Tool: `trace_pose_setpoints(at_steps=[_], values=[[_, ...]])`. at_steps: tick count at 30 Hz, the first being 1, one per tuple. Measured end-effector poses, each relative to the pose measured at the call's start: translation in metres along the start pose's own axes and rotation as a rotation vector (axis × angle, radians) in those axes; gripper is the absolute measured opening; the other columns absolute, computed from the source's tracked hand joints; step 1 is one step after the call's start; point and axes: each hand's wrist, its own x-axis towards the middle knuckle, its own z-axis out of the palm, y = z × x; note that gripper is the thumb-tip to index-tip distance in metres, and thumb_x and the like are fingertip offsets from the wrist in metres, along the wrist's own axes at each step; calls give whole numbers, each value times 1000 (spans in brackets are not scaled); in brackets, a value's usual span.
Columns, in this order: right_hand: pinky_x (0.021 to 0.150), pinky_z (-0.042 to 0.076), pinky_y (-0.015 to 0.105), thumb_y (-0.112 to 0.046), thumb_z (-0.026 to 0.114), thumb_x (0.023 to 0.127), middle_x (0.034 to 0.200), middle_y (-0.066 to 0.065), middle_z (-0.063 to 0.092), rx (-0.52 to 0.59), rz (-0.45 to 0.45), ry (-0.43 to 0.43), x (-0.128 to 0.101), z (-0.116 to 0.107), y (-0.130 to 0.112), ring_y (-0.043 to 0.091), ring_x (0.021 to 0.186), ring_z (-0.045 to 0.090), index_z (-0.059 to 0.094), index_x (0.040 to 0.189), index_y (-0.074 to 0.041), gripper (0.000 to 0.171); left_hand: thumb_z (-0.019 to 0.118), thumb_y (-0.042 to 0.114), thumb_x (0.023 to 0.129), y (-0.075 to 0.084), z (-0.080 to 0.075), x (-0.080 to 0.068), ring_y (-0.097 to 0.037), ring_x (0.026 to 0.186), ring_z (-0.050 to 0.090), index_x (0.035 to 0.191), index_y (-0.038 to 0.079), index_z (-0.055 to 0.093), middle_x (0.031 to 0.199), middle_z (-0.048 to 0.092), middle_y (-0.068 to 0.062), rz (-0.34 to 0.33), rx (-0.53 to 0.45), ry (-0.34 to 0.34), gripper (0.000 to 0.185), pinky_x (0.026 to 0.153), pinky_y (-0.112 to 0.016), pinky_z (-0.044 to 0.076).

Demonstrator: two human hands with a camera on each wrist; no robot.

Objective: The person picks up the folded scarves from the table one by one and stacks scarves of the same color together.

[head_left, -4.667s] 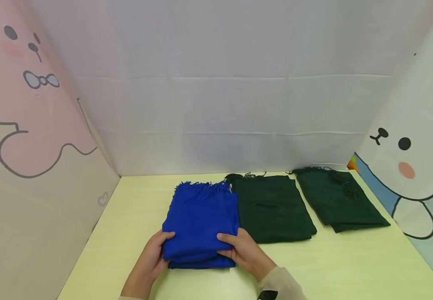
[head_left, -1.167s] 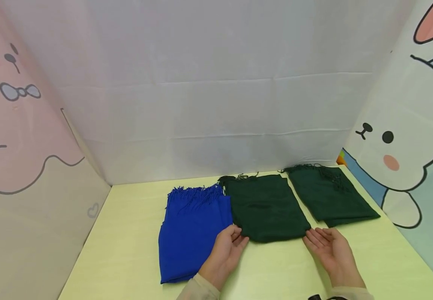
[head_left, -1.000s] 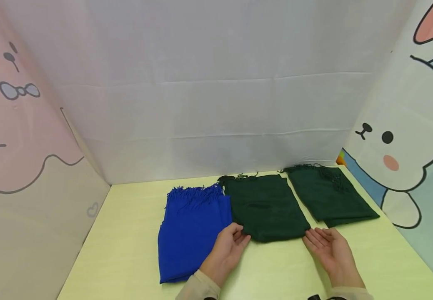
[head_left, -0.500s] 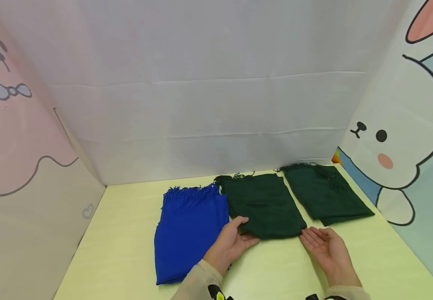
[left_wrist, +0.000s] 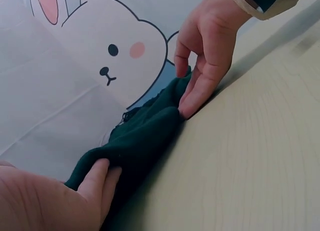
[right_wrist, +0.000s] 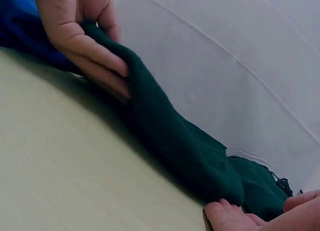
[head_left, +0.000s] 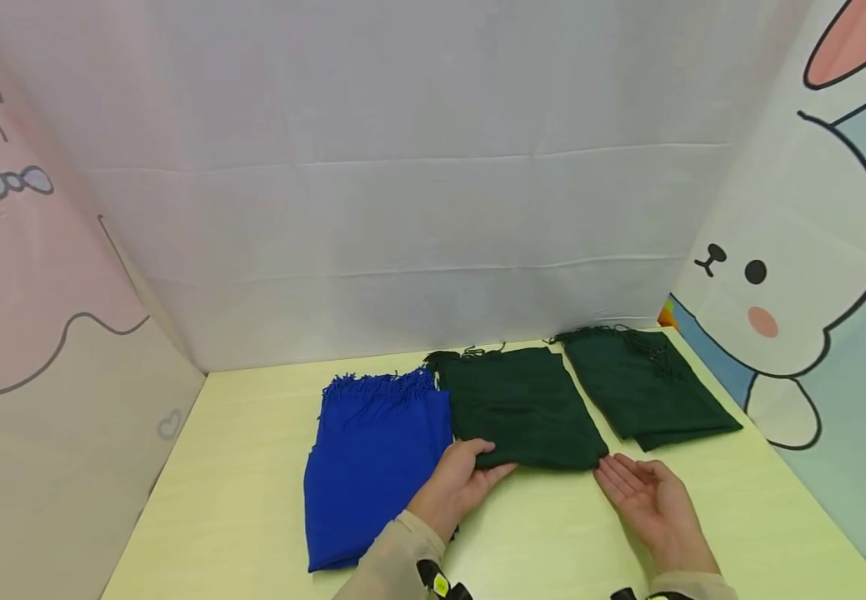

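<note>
Three folded, fringed cloths like scarves lie in a row. At the near left corner of the middle dark green scarf [head_left: 523,408], my left hand [head_left: 457,485] pinches the folded edge, thumb on top and fingers beneath. In the right wrist view, that left hand [right_wrist: 82,43] lifts the near edge of the green scarf [right_wrist: 165,126] above the table. My right hand [head_left: 656,508] is palm up with straight fingers, its fingertips right at the near right corner. In the left wrist view the same right hand [left_wrist: 210,53] reaches down to the scarf's edge.
Left of the middle scarf, partly behind my left forearm, lies a blue scarf [head_left: 376,467]. A second dark green scarf [head_left: 650,392] lies at the back right. The pale yellow table [head_left: 252,467] meets a white cloth wall [head_left: 402,208] at the back.
Both hands have left the blue scarf, now lying flat, for the middle green one. Within the last second my left thumb has come over its corner and the near edge has risen. The view has shifted slightly.
</note>
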Motion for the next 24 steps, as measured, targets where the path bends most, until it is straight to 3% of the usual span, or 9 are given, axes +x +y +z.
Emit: trace_pose_setpoints(at_steps=[4, 6, 8, 11, 14, 16, 19, 22, 24], values=[[121, 22, 44, -14, 26, 106, 157, 19, 22, 26, 23, -64, 0, -5, 3, 28, 149, 15, 46, 127, 5, 35, 40, -18, 91, 1, 2, 0, -48, 146, 18, 159, 7, -8, 161, 4, -30, 26, -70, 12, 87, 106, -59, 41], [121, 22, 45, -12, 28, 105, 145, 27, 41, 37, 48, -82, 0, -7, 6, 31, 147, 21, 49, 124, 8, 35, 38, -18, 91, 2, 4, 1, -49, 147, 13, 158, 8, -14, 161, -3, -30, 33, -114, 7, 89, 107, -59, 40], [120, 23, 47, -11, 30, 105, 127, 27, 57, 33, 65, -81, -1, -5, 11, 34, 143, 28, 46, 131, 9, 37, 37, -18, 91, 3, 5, 1, -49, 147, 9, 157, 9, -19, 161, -8, -30, 34, -160, 2, 90, 108, -58, 39], [119, 25, 47, -13, 26, 105, 113, 26, 64, -1, 73, -67, -3, 0, 18, 35, 143, 29, 28, 147, 5, 46, 38, -18, 91, 5, 6, 1, -50, 147, 7, 155, 8, -21, 160, -11, -31, 30, -203, -8, 91, 108, -56, 40], [120, 24, 48, -19, 23, 106, 114, 26, 63, -41, 71, -85, -1, 7, 22, 36, 145, 22, 7, 155, 2, 56, 40, -18, 91, 7, 8, 1, -50, 147, 8, 156, 9, -21, 160, -10, -30, 30, -240, -8, 93, 106, -55, 42], [120, 23, 48, -25, 23, 107, 127, 30, 56, -49, 81, -99, 3, 11, 23, 36, 146, 18, 1, 156, 2, 60, 41, -17, 91, 8, 9, 1, -50, 147, 10, 156, 9, -19, 161, -9, -29, 32, -253, -2, 93, 105, -54, 43], [122, 18, 47, -37, 24, 108, 152, 36, 26, -47, 124, -144, 11, 16, 26, 37, 149, 9, -8, 155, 3, 70, 41, -16, 92, 8, 9, 2, -50, 146, 12, 157, 9, -18, 161, -7, -29, 32, -246, -1, 92, 104, -53, 45], [123, 14, 46, -50, 27, 106, 161, 28, -6, -35, 150, -157, 19, 19, 27, 37, 150, 2, -15, 154, 2, 82, 41, -16, 92, 6, 8, 2, -50, 146, 13, 157, 8, -17, 161, -6, -29, 24, -239, -9, 90, 104, -53, 45], [123, 13, 45, -56, 28, 104, 163, 22, -9, -19, 161, -159, 23, 21, 25, 35, 151, 1, -15, 155, -1, 87, 41, -17, 91, 5, 8, 2, -50, 146, 13, 157, 7, -17, 160, -6, -30, 17, -240, -9, 91, 105, -54, 44]])
